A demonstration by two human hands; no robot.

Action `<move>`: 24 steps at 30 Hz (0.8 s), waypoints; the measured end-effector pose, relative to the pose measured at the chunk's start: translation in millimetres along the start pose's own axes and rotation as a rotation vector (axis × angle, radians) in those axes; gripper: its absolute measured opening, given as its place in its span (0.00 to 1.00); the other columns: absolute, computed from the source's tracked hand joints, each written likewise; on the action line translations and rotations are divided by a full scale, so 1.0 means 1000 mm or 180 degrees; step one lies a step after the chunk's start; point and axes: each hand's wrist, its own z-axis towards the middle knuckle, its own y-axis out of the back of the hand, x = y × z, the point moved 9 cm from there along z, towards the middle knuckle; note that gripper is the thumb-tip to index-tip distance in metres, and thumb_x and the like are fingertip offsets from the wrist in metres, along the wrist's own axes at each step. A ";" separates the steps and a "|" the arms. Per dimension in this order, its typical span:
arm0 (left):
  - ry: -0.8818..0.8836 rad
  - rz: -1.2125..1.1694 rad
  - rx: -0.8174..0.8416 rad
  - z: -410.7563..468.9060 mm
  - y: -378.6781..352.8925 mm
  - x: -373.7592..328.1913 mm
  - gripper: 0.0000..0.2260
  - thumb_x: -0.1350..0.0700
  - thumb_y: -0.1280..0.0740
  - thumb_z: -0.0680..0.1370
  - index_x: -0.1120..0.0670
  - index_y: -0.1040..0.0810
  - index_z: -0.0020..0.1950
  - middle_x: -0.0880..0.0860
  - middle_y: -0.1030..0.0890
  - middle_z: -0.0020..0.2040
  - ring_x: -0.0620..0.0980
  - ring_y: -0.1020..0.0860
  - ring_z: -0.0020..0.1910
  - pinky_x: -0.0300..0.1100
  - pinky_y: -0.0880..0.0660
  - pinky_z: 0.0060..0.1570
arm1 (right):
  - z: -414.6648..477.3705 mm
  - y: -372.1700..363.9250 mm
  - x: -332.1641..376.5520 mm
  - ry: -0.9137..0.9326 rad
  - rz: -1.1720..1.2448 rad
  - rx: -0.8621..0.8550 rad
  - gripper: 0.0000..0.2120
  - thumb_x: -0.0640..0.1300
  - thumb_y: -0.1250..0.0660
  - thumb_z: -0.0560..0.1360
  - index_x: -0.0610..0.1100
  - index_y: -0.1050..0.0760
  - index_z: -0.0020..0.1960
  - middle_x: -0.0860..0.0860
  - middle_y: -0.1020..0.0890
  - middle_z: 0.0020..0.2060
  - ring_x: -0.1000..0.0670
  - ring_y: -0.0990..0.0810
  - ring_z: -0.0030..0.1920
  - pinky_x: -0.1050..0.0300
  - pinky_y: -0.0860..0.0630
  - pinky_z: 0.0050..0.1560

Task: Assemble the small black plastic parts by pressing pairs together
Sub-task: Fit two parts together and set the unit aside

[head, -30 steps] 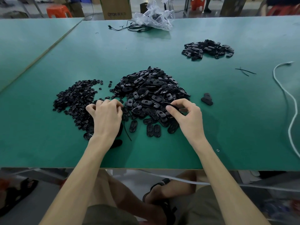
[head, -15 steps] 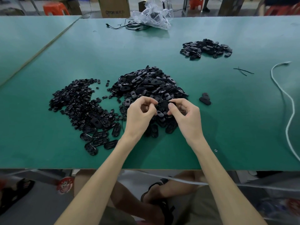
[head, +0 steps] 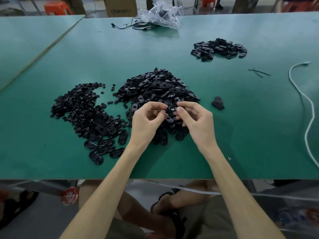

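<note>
Head view: seated at the green surface (head: 241, 128), I hold one oval shell (head: 172, 108) just above the near edge of the central pile (head: 155, 87). My right grip (head: 195, 119) pinches its right end between thumb and forefinger. My left grip (head: 148, 118) closes on its left end with curled fingers. I cannot tell whether a small insert sits under those fingertips. The step in hand looks like mating a pair. It should go best with the shell kept level, the smaller piece centred over its opening, and both thumbs pressing straight in rather than at one corner, so the piece seats evenly and does not skip away. The shell is glossy black, flat and rounded at both ends, with a raised rim that catches the light. Matching shells are heaped in the central pile. The much smaller round pieces (head: 81, 104) spread to its left, with several shells lying flat at that spread's near edge. Two parts (head: 217, 102) lie apart to the right. A far pile (head: 219, 48), probably finished pairs, sits well beyond them.
</note>
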 end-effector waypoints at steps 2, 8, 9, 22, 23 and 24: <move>-0.0067 -0.0016 0.0027 0.001 0.000 -0.002 0.06 0.64 0.29 0.81 0.57 0.16 0.56 0.55 0.14 0.47 0.50 0.14 0.46 0.39 0.21 0.43 | -0.001 -0.001 0.000 -0.0003 -0.0017 0.0023 0.07 0.42 0.26 0.79 0.47 0.16 0.57 0.50 0.11 0.45 0.50 0.12 0.45 0.63 0.21 0.41; -0.0115 -0.0003 0.0041 0.001 0.001 0.000 0.07 0.63 0.30 0.82 0.55 0.15 0.57 0.50 0.14 0.46 0.47 0.16 0.43 0.39 0.22 0.41 | -0.001 0.000 -0.002 -0.0062 -0.0095 0.0004 0.09 0.49 0.28 0.81 0.48 0.17 0.43 0.48 0.14 0.34 0.53 0.20 0.32 0.65 0.26 0.35; -0.0117 -0.0002 0.0038 0.001 0.002 0.000 0.07 0.62 0.30 0.82 0.54 0.15 0.57 0.50 0.14 0.46 0.48 0.16 0.43 0.40 0.21 0.41 | -0.001 0.001 -0.003 -0.0080 -0.0104 -0.0028 0.11 0.50 0.28 0.81 0.48 0.17 0.41 0.48 0.15 0.33 0.54 0.21 0.31 0.65 0.26 0.36; -0.0087 -0.0193 -0.0035 0.000 0.002 0.000 0.04 0.62 0.27 0.80 0.57 0.15 0.54 0.52 0.13 0.47 0.48 0.15 0.40 0.36 0.22 0.44 | 0.001 -0.001 -0.007 -0.0073 -0.0191 -0.0006 0.07 0.42 0.31 0.82 0.44 0.15 0.51 0.50 0.12 0.39 0.54 0.18 0.34 0.68 0.26 0.36; -0.0089 -0.0205 -0.0020 0.000 0.002 0.000 0.04 0.62 0.26 0.79 0.57 0.15 0.54 0.52 0.13 0.46 0.48 0.15 0.40 0.36 0.21 0.44 | 0.001 -0.001 -0.007 -0.0079 -0.0172 -0.0002 0.06 0.41 0.31 0.82 0.44 0.15 0.51 0.50 0.12 0.39 0.54 0.17 0.34 0.68 0.26 0.36; -0.0090 -0.0219 -0.0007 0.000 0.001 0.000 0.04 0.62 0.26 0.79 0.58 0.16 0.54 0.52 0.13 0.45 0.48 0.15 0.39 0.37 0.21 0.44 | 0.001 -0.001 -0.007 -0.0086 -0.0136 -0.0001 0.05 0.41 0.31 0.82 0.44 0.15 0.51 0.50 0.12 0.39 0.53 0.17 0.35 0.68 0.26 0.36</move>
